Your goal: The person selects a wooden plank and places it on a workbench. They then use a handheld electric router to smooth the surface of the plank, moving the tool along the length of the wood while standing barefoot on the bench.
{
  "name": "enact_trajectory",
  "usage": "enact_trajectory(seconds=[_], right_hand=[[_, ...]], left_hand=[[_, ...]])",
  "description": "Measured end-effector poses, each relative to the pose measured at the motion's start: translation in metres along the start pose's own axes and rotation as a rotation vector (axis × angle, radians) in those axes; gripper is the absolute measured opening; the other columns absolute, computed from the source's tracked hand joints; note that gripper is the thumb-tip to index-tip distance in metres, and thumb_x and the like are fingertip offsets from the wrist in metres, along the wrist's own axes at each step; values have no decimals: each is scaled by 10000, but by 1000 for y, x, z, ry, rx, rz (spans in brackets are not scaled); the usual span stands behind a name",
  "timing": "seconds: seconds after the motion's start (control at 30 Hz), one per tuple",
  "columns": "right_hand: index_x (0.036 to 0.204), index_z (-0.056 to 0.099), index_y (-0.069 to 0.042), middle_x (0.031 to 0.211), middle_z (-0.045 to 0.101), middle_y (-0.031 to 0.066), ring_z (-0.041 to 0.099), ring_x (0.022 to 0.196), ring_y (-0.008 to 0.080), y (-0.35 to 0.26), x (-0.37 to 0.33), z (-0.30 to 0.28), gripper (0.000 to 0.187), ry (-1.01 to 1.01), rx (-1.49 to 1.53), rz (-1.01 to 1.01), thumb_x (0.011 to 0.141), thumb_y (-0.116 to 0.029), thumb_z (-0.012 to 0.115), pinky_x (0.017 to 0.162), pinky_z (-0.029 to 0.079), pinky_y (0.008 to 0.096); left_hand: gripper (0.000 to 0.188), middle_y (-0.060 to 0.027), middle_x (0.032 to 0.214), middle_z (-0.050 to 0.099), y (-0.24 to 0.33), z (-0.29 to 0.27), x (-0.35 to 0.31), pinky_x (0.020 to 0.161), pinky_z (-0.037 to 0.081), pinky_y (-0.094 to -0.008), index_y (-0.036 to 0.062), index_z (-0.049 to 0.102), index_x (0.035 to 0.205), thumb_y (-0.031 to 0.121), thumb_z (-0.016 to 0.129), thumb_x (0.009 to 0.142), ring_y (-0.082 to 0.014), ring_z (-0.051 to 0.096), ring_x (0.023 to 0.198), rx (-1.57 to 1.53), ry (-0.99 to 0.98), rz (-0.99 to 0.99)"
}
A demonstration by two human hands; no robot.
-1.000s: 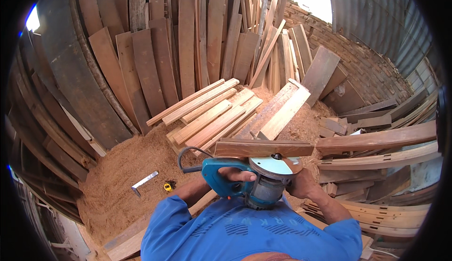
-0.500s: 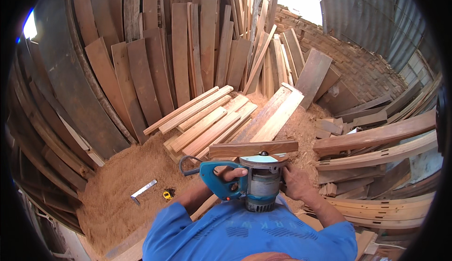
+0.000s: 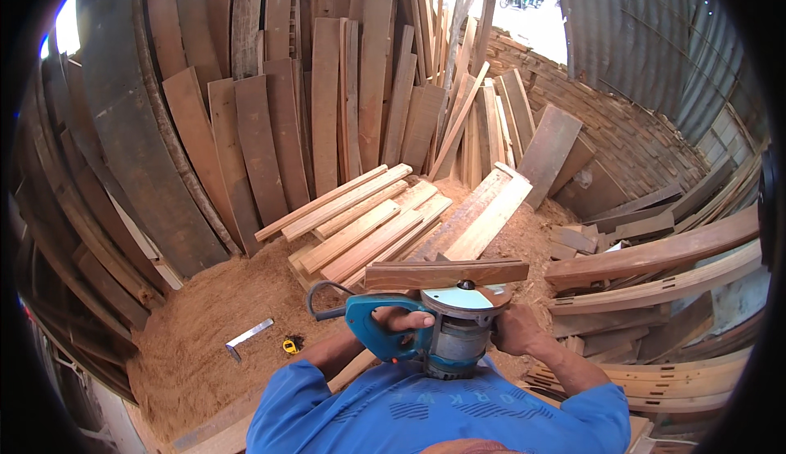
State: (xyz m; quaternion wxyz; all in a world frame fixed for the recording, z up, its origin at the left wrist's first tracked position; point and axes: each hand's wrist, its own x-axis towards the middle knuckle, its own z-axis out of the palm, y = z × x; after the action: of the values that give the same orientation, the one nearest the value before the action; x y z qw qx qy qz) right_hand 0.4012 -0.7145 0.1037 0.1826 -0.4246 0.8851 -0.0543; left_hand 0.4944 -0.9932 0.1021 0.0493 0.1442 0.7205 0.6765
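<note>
I hold a teal and silver router [image 3: 458, 341] upside down against the front of my blue shirt, its round base facing up and away from me. Across that base lies a narrow brown wooden strip [image 3: 446, 275], and a dark round bit or knob stands beside the strip. My left hand [image 3: 406, 319] is wrapped through the teal D-shaped handle, thumb toward the motor. On the other side, my right hand [image 3: 519, 329] is closed in a fist against the router's side; the part it grips is hidden. A dark cord loops out near the left handle.
Milled wooden pieces [image 3: 360, 237] lie stacked ahead on sawdust [image 3: 188, 347]. A metal square [image 3: 250, 334] and a yellow tape measure [image 3: 291, 344] lie to the left. Tall boards [image 3: 262, 143] lean behind, and curved timbers [image 3: 655, 249] are piled on the right.
The router has tilted slightly, showing more of its round base, and both hands have moved with it, keeping their grip. The whole surroundings sit a little lower in the view.
</note>
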Motion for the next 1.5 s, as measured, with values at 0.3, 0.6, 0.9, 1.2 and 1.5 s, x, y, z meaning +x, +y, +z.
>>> enact_trajectory(seconds=[0.3, 0.6, 0.9, 1.2, 1.5], right_hand=[[858, 707, -5, 882, 705, 215, 705, 854, 380, 10, 2, 4, 179, -27, 67, -33, 705, -97, 701, 759, 574, 454], [1101, 640, -1, 975, 699, 201, 696, 926, 331, 16, 7, 12, 429, 43, 422, 87, 728, -176, 759, 819, 556, 413], [1495, 343, 33, 1423, 510, 179, 468, 1344, 297, 13, 16, 126, 1022, -88, 1752, -125, 748, -455, 842, 1104, 397, 412], [1471, 370, 53, 1421, 522, 195, 527, 1287, 301, 32, 47, 168, 985, -447, 2131, -214, 758, -438, 840, 1095, 420, 432], [1490, 322, 63, 1491, 447, 180, 436, 1372, 286, -1, 32, 97, 1061, -147, 1817, -281, 758, -521, 823, 1162, 324, 418]], left_hand=[[750, -233, 1208, 656, 3, 3, -1, 970, 476, -410, -49, 507, 1385, 476, 659, 873, -324, 619, 1141, -9, 52, 16], [707, -211, 1268, 638, -4, 2, -5, 998, 470, -412, -59, 516, 1377, 447, 648, 901, -309, 605, 1179, -24, 37, -46], [715, -208, 1284, 627, -12, 5, -17, 1008, 465, -414, -55, 507, 1386, 451, 648, 902, -310, 598, 1190, -155, 25, -114], [723, -206, 1300, 617, -14, 1, -30, 1019, 459, -416, -52, 498, 1395, 456, 648, 903, -310, 591, 1202, -211, 59, -157], [731, -203, 1316, 606, -14, 2, -31, 1029, 453, -419, -48, 489, 1404, 460, 648, 903, -311, 583, 1214, -238, 78, -185]])
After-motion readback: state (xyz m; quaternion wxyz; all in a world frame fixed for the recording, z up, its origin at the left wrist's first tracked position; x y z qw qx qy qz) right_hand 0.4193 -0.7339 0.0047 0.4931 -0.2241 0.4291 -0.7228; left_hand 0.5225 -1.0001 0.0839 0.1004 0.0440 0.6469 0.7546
